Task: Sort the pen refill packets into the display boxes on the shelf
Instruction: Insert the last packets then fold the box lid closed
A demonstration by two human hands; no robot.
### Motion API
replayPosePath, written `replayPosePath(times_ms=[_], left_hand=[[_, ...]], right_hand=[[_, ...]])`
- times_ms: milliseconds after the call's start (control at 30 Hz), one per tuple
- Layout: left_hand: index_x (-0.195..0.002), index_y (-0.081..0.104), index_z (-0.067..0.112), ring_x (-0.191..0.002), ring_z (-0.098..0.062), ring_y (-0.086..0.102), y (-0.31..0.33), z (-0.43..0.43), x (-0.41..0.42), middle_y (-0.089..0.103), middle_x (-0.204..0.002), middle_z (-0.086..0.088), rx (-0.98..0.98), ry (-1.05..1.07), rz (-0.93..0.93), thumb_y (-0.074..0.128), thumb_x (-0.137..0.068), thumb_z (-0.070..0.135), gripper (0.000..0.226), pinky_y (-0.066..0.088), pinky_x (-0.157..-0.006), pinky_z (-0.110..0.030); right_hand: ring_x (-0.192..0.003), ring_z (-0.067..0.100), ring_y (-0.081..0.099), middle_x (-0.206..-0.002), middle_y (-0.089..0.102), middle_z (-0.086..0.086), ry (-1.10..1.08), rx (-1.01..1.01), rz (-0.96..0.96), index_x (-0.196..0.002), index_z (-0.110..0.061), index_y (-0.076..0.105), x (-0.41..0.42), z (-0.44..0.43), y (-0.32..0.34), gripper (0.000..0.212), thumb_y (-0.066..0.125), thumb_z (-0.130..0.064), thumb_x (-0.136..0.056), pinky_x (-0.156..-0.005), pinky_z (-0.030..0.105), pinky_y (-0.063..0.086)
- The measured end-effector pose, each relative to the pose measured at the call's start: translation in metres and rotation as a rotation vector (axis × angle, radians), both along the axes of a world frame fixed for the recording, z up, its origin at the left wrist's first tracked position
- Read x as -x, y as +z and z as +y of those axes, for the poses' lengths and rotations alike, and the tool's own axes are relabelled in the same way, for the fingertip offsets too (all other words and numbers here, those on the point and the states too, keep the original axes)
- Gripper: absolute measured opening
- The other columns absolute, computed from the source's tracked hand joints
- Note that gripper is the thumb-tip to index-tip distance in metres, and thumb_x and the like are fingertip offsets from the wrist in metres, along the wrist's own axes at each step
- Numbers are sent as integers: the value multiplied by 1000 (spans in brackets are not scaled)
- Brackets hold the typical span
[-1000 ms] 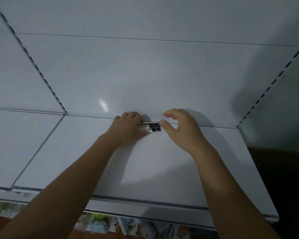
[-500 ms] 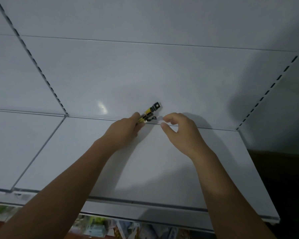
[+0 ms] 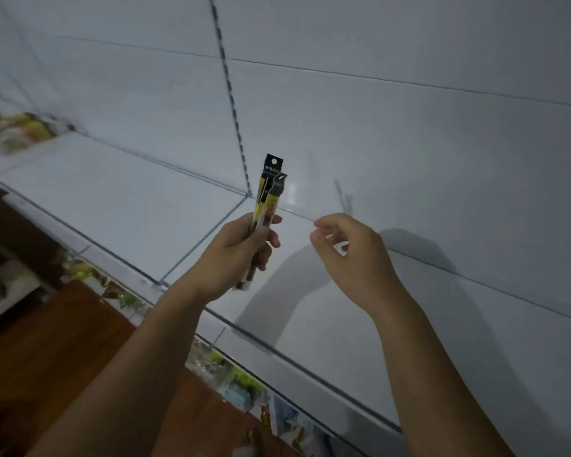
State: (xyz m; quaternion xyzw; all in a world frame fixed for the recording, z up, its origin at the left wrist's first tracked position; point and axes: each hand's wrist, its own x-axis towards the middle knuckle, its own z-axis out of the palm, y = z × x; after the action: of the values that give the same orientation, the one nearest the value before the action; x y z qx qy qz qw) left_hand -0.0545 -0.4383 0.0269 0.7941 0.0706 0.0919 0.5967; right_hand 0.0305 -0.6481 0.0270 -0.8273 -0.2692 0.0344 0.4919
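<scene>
My left hand grips a small bunch of narrow pen refill packets, black and yellow with black hang tabs. The packets stand nearly upright above the white shelf, their lower ends poking out below my palm. My right hand hovers to the right of the packets, apart from them, fingers loosely curled with nothing visible in them. No display box shows in this view.
The white back panel rises behind the shelf, with a slotted upright running down it. Blurred colourful goods sit at the far left of the shelf. More packaged items line a lower shelf. Brown floor lies at lower left.
My left hand lifted the packets off the shelf and turned them upright. My right hand drew away from them. The view swung to the left, bringing the left shelf section and floor into sight.
</scene>
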Motion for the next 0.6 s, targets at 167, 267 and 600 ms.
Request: replayPosePath(times_ms=[167, 267, 600], left_hand=[[-124, 62, 16, -67, -24, 55, 6, 68, 62, 58, -81, -3, 74, 259, -22, 40, -113, 32, 29, 55, -62, -40], [-120, 61, 15, -60, -18, 38, 3, 122, 106, 47, -76, -1, 187, 387, -67, 41, -113, 35, 30, 35, -53, -31], [-95, 61, 22, -55, -22, 30, 1, 309, 257, 40, -73, -7, 243, 612, -178, 41, -111, 45, 35, 20, -53, -41]], right_hand=[[-104, -3, 62, -114, 66, -20, 216, 28, -40, -123, -31, 65, 25, 90, 9, 25, 63, -40, -101, -80, 12, 46], [-104, -3, 61, -114, 66, -19, 319, 44, -74, -123, -31, 66, 46, 148, 16, 25, 64, -40, -100, -83, 13, 47], [-102, -1, 62, -113, 67, -16, 564, 96, -129, -123, -29, 66, 150, 386, 17, 24, 63, -38, -101, -80, 15, 48]])
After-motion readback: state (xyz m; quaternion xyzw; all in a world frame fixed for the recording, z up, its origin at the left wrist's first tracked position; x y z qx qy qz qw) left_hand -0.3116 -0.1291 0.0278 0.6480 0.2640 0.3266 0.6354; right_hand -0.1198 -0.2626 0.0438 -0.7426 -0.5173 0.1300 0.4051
